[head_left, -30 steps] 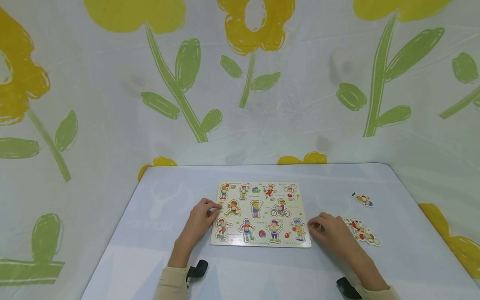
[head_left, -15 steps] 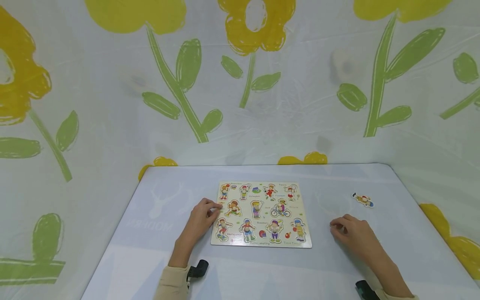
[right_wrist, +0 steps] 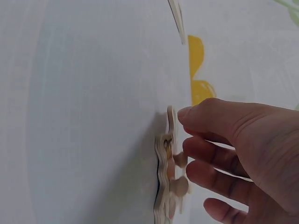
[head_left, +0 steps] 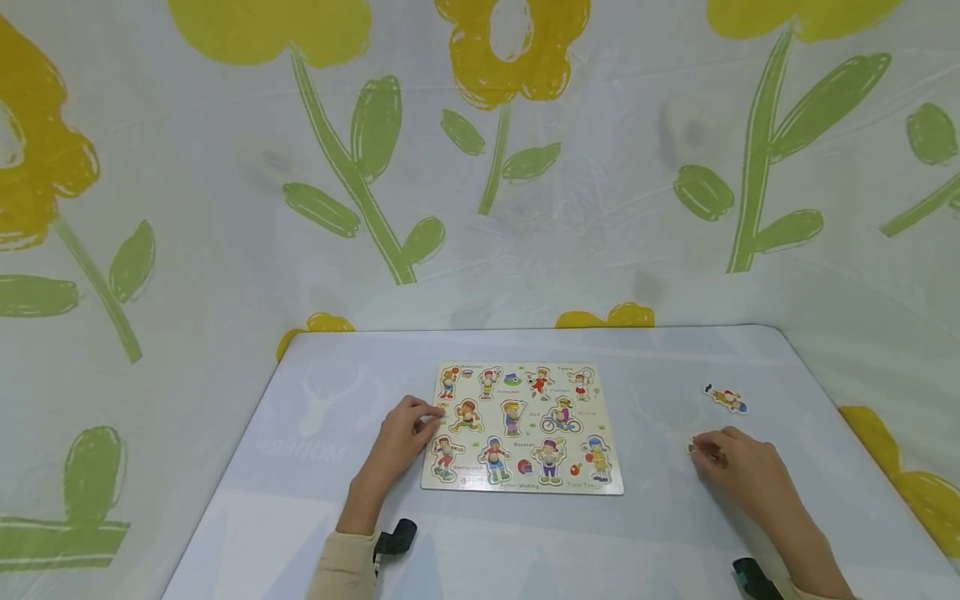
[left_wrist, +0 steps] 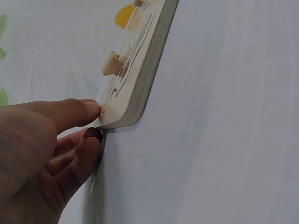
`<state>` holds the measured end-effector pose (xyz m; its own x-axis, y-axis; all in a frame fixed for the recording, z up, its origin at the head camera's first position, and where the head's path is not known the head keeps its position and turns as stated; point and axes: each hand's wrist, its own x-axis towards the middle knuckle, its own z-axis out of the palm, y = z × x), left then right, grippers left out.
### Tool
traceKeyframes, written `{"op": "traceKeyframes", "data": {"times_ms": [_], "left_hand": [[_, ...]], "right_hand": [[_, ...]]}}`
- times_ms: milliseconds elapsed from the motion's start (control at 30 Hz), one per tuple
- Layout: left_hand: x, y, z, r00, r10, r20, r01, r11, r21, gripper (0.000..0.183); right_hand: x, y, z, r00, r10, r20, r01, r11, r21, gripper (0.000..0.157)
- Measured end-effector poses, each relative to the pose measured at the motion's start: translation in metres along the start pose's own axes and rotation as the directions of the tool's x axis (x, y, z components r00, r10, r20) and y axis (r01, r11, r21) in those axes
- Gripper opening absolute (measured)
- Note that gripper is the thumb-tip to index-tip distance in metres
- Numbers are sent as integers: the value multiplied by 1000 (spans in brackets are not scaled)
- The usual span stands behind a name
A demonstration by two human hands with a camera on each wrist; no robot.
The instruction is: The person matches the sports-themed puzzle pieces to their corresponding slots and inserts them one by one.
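My left hand [head_left: 408, 433] holds the left edge of a wooden knob puzzle board [head_left: 477, 457] printed with sports figures. In the left wrist view its thumb lies on the board's upper face at the corner, the other fingers against the edge. To the board's right, my right hand [head_left: 742, 462] is over loose puzzle pieces [right_wrist: 161, 179], largely hidden by it in the head view. The right wrist view shows these pieces overlapping, with wooden knobs [right_wrist: 180, 186] sticking out. The thumb and fingers are loosely bent and apart, fingertips right by the knobs.
Another loose puzzle piece [head_left: 725, 398], a figure with a blue end, lies farther back on the right. The white table [head_left: 570, 550] ends at a flower-printed curtain [head_left: 600, 250]. Each wrist bears a black camera [head_left: 396, 537].
My right hand has moved right, from the board's right edge to the loose pieces, which it now covers. My left hand and the board have stayed in place.
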<state>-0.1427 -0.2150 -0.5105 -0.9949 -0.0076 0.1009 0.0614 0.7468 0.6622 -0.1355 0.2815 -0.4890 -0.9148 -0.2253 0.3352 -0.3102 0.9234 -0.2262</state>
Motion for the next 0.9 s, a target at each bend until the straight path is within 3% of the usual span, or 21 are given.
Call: {"op": "traceKeyframes", "data": {"times_ms": [633,900], "left_hand": [[0,1,-1,1000,7,3,-7,1000,13,17],[-1,2,0,1000,9,-1,-9,1000,16,17]], "right_hand": [[-3,19,-9,983,109,150,-110,994,-1,11],[-4,23,-4,983,109,146,-111,994,1,10]]}}
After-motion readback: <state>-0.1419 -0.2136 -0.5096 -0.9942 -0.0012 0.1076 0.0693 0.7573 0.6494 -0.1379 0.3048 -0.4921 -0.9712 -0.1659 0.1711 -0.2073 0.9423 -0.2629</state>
